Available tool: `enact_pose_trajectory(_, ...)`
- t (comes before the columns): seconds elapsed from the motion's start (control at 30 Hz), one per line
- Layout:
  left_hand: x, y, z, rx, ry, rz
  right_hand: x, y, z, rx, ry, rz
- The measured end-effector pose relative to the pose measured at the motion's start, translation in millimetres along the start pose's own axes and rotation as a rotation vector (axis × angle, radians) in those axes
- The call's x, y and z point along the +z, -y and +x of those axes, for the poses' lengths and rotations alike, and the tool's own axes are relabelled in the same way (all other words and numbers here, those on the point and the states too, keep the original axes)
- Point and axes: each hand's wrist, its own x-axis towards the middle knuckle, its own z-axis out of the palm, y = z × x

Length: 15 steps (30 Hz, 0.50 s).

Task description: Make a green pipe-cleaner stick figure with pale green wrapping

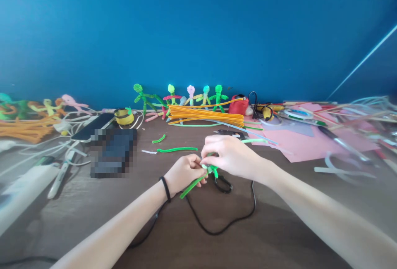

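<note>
Between my two hands is a green pipe cleaner (192, 186), partly coiled into a small bunch with a lighter green bit. My left hand (186, 172) pinches it from the left, and one straight end sticks out toward me. From above and the right, my right hand (228, 156) grips the bunched part between thumb and fingers. Fingers hide much of the piece. Beyond my left hand lie a loose green pipe cleaner (177, 150) and a shorter green piece (159, 139). A black cord (214, 233) loops across the table beneath my hands.
Orange pipe cleaners (206, 115) lie bundled near the blue wall, before several pipe-cleaner figures (218, 93). A dark, pixelated device (114, 153), a phone (94, 127) and a marker (60, 178) sit left. Pink paper sheets (294, 145) and a tape roll (298, 114) are right.
</note>
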Motion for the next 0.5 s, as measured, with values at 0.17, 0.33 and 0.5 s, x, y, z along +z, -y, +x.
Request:
enact_pose_trajectory(0.17,-2.0,-1.1,-1.4,0.034,0.047,0.060,3.1,10.7,-2.0,-0.011,0.005,-0.087)
enact_pose_trajectory(0.33,-5.5,-5.4,0.3,0.148,-0.110,-0.003,1.9,11.3,-2.8,0.028,-0.127,-0.040)
enact_pose_trajectory(0.5,-7.2,-9.7,-0.9,0.228,-0.274,-0.072,4.2,12.2,-3.2,0.022,-0.175,0.062)
